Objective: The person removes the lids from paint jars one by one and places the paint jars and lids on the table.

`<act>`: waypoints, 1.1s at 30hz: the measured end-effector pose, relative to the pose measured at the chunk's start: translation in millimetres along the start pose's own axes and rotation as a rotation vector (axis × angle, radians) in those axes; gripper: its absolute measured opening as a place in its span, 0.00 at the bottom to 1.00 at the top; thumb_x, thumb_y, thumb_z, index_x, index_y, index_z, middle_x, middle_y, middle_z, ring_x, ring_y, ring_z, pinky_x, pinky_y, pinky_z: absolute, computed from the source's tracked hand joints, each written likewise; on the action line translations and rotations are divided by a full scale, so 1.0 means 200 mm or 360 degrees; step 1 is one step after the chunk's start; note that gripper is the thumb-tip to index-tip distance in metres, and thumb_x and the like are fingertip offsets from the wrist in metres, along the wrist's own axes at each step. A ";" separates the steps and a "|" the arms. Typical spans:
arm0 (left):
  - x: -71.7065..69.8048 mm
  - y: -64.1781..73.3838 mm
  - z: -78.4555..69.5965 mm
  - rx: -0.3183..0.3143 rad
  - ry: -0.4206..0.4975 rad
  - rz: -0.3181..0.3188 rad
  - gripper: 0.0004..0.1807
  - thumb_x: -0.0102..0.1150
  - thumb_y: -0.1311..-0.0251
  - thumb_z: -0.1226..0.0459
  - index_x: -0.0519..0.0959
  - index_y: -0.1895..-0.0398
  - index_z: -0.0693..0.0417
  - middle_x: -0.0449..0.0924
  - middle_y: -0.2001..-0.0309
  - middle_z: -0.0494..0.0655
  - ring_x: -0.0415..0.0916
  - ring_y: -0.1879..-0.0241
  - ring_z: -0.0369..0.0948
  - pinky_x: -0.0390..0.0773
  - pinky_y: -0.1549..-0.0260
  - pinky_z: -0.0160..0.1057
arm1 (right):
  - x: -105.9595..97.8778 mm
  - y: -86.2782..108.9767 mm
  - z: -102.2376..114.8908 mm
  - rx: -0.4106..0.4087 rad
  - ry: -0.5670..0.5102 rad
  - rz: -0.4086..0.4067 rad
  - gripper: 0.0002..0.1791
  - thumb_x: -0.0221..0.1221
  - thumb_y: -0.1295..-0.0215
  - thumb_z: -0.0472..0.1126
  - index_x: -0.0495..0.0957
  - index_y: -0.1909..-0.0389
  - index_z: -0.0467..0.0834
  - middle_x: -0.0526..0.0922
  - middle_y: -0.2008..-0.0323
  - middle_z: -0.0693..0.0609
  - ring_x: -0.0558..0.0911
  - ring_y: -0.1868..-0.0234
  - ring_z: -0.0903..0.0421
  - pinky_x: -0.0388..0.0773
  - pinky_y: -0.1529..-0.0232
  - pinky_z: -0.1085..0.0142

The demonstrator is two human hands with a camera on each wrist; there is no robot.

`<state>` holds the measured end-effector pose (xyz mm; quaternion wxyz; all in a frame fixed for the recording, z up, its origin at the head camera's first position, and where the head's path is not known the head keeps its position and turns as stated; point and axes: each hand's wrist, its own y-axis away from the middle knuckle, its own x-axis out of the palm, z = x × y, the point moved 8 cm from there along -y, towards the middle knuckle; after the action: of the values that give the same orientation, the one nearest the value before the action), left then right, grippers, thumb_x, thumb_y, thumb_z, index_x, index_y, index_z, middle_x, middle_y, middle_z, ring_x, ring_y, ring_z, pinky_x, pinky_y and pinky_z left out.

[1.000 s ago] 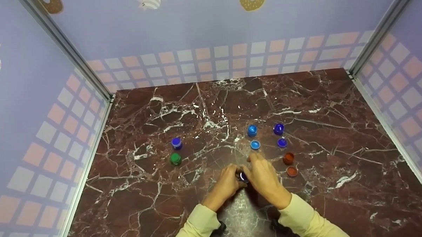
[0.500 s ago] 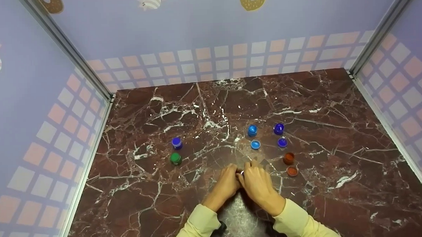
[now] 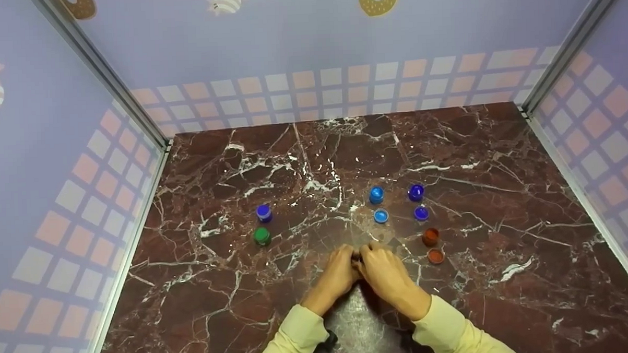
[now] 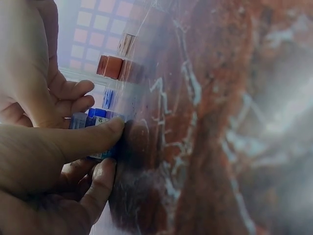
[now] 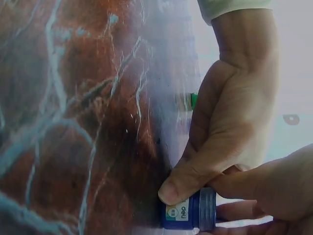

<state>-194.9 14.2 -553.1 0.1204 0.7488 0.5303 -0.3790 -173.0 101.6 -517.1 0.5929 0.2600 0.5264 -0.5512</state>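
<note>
Near the front middle of the table, my left hand [image 3: 338,269] and right hand [image 3: 384,273] meet over one small jar. In the right wrist view it is a dark blue paint jar [image 5: 179,218] with a white label and a ribbed cap [image 5: 207,209] on it. My left thumb lies across the label, the left fingers gripping the jar's body low at the marble top. Fingers of my right hand [image 5: 279,191] are at the cap and hold it. The left wrist view shows the jar [image 4: 99,119] partly hidden behind the left thumb.
To the right stand a light blue jar [image 3: 376,194], a deep blue jar [image 3: 416,193] and an orange-brown jar [image 3: 430,236], each uncapped with its cap in front. A capped violet-blue jar [image 3: 263,214] and green jar [image 3: 262,236] stand left. Patterned panels wall in the table.
One second ago my right hand was farther forward and the jar's top showed between the hands. Since then the right hand has drawn back and closed over the cap. The left hand has stayed put.
</note>
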 end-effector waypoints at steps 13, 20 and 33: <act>0.02 -0.01 0.02 -0.0156 0.0036 0.0069 0.16 0.77 0.59 0.71 0.78 0.68 0.58 0.73 0.70 0.43 0.74 0.66 0.47 0.75 0.60 0.45 | -0.01 -0.01 0.00 -0.0520 -0.0090 0.0198 0.09 0.69 0.39 0.34 0.77 0.65 0.37 0.74 0.68 0.48 0.81 0.70 0.48 0.82 0.69 0.55; 0.01 0.00 0.01 -0.0108 0.0002 0.0049 0.20 0.81 0.58 0.67 0.77 0.66 0.61 0.76 0.68 0.46 0.76 0.64 0.49 0.76 0.58 0.46 | 0.00 -0.02 0.00 -0.0647 -0.0151 0.0267 0.12 0.71 0.43 0.34 0.80 0.61 0.38 0.77 0.65 0.48 0.80 0.64 0.50 0.82 0.62 0.57; 0.03 -0.01 0.03 -0.0192 0.0017 0.0123 0.21 0.81 0.59 0.68 0.78 0.64 0.59 0.77 0.65 0.48 0.77 0.58 0.53 0.76 0.53 0.50 | -0.01 -0.01 0.02 -0.0824 -0.0129 0.0275 0.13 0.72 0.50 0.30 0.82 0.63 0.38 0.80 0.60 0.48 0.78 0.58 0.50 0.81 0.54 0.58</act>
<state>-198.4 15.9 -560.2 0.1770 0.7621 0.5235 -0.3374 -172.5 99.2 -514.1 0.7049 0.1215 0.6016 -0.3556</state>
